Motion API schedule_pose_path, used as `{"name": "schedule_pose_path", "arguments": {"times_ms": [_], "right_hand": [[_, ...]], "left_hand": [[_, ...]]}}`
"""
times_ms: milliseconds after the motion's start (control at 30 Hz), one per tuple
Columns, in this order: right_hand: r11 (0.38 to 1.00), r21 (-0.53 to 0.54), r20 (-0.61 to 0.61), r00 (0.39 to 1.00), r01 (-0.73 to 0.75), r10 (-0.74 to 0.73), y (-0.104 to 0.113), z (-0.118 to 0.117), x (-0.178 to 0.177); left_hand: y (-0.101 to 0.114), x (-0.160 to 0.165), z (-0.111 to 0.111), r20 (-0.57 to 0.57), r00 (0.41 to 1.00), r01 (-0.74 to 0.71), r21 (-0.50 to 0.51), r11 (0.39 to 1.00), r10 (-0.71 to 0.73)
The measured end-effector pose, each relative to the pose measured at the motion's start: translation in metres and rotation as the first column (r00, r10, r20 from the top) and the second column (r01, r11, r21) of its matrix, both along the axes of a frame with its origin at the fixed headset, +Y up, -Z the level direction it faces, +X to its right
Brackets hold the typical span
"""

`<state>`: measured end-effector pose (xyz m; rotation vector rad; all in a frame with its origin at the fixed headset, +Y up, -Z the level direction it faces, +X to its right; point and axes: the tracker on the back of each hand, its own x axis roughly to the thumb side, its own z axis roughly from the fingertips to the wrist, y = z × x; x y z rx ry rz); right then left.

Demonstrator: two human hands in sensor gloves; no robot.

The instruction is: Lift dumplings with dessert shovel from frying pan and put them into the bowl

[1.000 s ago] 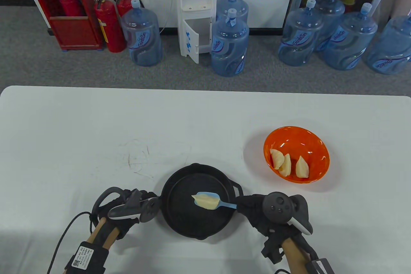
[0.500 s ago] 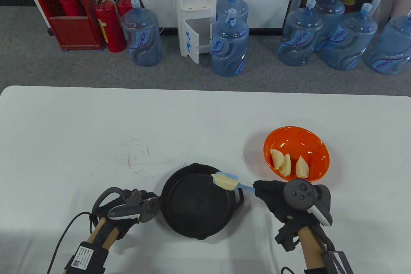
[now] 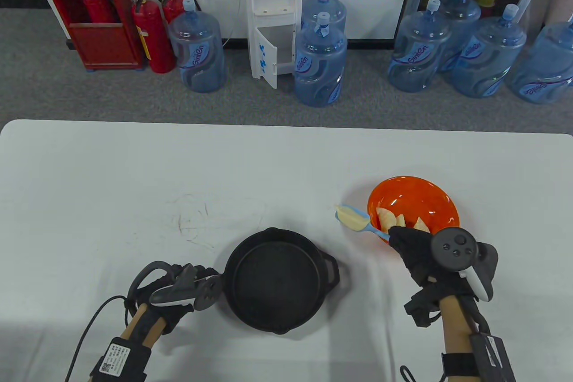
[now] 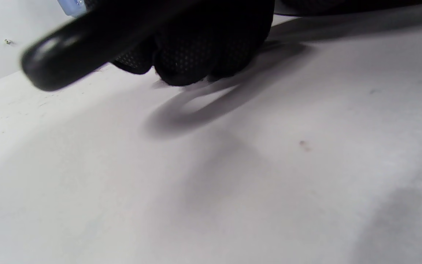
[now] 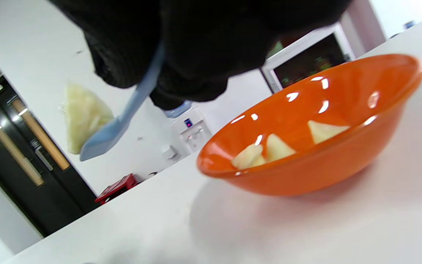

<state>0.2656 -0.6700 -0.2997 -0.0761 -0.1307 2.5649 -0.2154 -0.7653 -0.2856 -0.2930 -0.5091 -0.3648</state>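
Dumpling (image 3: pixel 351 218) rides the shovel (image 3: pixel 358 221) gripped by the right hand (image 3: pixel 414 250), just left of the bowl (image 3: pixel 414 187); left hand (image 3: pixel 179 292) grips the pan (image 3: pixel 277 285) handle.

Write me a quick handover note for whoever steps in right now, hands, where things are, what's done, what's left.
Right hand: grips the dessert shovel, carrying one dumpling in the air just left of the orange bowl, not yet over it.
Left hand: holds the frying pan's handle and rests on the table.
Frying pan: no dumplings in it.
Done: three dumplings lie in the bowl.
Left: move the shovel over the bowl and tip this dumpling in.
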Motion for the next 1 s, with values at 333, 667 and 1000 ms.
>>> {"name": "schedule_pose_path", "arguments": {"times_ms": [333,667,1000], "right_hand": [[0.999,-0.03,0.178,0.984,0.018,-0.012,-0.012,-0.006,0.031],[0.994,-0.101,0.298,0.953,-0.03,0.059,-0.025,-0.016,0.048],[0.986,-0.151,0.376,0.918,-0.075,0.127,-0.037,-0.024,0.056]], "left_hand": [[0.0,0.0,0.0,-0.002,1.0,-0.003,0.0,1.0,0.003],[0.0,0.0,0.001,-0.006,1.0,0.001,0.003,1.0,-0.001],[0.0,0.0,0.0,-0.004,1.0,-0.005,-0.001,1.0,0.005]]}}
